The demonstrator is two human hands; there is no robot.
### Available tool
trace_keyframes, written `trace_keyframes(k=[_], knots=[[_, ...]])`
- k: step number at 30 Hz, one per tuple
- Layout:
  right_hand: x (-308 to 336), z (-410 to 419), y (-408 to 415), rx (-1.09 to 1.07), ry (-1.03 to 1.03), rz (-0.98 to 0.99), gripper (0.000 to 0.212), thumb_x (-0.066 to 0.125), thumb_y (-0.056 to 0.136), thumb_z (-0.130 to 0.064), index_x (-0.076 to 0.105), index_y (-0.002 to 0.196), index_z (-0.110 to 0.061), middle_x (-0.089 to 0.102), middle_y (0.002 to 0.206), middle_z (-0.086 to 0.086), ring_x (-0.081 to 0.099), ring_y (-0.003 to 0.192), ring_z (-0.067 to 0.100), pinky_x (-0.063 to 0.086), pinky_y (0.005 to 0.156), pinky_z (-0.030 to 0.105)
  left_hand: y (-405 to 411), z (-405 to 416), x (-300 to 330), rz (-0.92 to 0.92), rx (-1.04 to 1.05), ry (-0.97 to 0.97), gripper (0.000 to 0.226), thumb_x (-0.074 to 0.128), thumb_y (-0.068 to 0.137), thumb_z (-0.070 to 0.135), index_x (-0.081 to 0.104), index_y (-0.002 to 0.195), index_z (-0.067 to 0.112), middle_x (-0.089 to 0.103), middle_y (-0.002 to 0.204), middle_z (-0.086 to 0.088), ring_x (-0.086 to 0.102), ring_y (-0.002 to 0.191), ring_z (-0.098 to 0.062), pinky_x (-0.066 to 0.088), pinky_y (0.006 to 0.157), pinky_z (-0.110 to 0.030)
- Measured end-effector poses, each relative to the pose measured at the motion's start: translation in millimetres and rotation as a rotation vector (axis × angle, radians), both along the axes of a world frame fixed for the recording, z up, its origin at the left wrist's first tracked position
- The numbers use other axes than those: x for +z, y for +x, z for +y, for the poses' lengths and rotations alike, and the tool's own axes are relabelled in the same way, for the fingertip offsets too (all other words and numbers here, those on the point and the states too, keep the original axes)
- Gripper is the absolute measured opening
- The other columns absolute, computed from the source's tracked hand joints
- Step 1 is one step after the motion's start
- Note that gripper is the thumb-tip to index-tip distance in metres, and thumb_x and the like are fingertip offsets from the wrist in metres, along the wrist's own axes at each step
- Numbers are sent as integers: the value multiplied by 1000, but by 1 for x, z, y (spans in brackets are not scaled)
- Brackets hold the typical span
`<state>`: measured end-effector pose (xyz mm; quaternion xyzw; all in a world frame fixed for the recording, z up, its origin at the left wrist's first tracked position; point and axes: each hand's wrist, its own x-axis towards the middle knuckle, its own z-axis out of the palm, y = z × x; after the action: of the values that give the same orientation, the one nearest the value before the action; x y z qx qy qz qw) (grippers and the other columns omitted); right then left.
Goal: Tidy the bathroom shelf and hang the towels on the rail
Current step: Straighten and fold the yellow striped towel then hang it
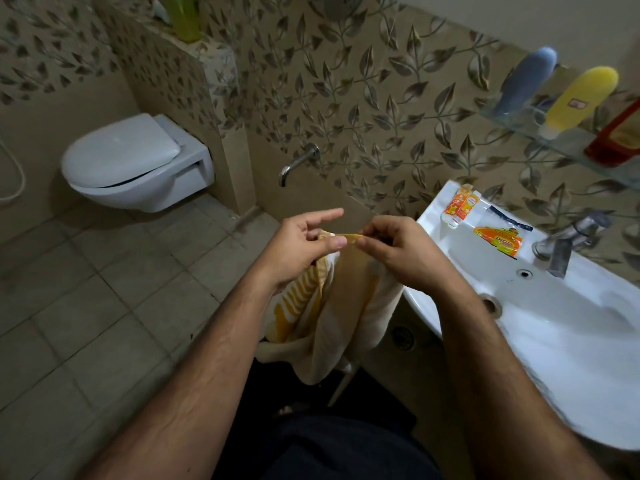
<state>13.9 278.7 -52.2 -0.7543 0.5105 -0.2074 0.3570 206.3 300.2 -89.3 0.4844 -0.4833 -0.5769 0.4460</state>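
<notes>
while both hands [298,245] [398,247] pinch its edge, the towel [346,306] hangs.

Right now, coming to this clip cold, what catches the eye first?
Dead centre, the left hand and right hand pinch the top edge of a yellow-and-cream striped towel that hangs down between the forearms. To the right sits the white washbasin with an orange toothpaste box on its rim, and above it a glass shelf with a yellow bottle and a blue bottle. A white wall-hung toilet stands upper left.
</notes>
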Motion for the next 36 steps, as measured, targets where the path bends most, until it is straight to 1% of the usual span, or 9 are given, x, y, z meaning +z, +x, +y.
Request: trace_keyframes(k=[3,7,11,14,20,23,27,30,36], knots=[[-5,-2,6,48,-23,-37,9,66,92,-20,69,84,-16,63,69,-6,55,65,5,44,63,27,-8,-3,-5,-40,-35,-22,24,73,83,10,74,102,24,75,91,-7,68,88,-10,53,82,-28],[-1,-1,3,3,41,-41,10,68,91,-24,72,88,-14,70,74,5,60,65,9,48,62,29,-3,-8,-14,-184,171,-25,7,76,81,14,73,78,20,71,74,-5,63,70,-11,51,69,-30],[9,0,-9,15,91,8,11,67,92,-23,72,89,-13,70,73,-2,60,62,1,47,58,20,8,-14,-23,-211,331,34,6,76,81,17,73,78,21,73,74,2,68,73,-11,56,74,-32],[10,-1,-14,-8,63,5,12,67,92,-22,73,90,-11,73,79,8,65,69,18,52,65,33,6,-13,-25,-172,319,66,7,76,81,15,73,79,21,74,75,2,70,74,-11,55,74,-32],[-1,-5,-8,-17,-36,8,12,68,91,-23,70,84,-14,63,66,4,51,59,9,41,58,29,-1,-2,2,88,-37,37,50,70,83,1,58,128,19,72,78,-9,69,80,-17,56,79,-29],[-5,-2,1,42,-38,-35,9,68,90,-21,71,85,-14,67,72,6,59,65,18,48,64,38,-11,-1,5,50,-101,2,36,67,85,-2,64,116,16,73,74,5,67,76,-3,52,74,-18],[-6,1,4,30,-38,-56,11,70,89,-24,74,89,-14,72,77,8,67,77,28,53,71,45,-12,-2,-2,-65,-18,10,10,74,82,9,72,90,13,72,79,-3,66,75,-8,52,72,-23],[-2,4,0,21,6,-31,12,70,89,-26,75,89,-15,73,77,9,68,77,29,54,70,45,-7,-4,-5,-189,74,-12,4,77,81,14,73,81,16,68,65,5,59,62,-5,49,63,-22],[17,6,-19,-15,6,-8,12,70,90,-22,76,88,-12,73,77,12,64,66,21,53,67,38,13,-8,-6,-140,287,30,3,75,82,13,73,82,15,71,76,-6,64,74,-16,52,74,-35]])
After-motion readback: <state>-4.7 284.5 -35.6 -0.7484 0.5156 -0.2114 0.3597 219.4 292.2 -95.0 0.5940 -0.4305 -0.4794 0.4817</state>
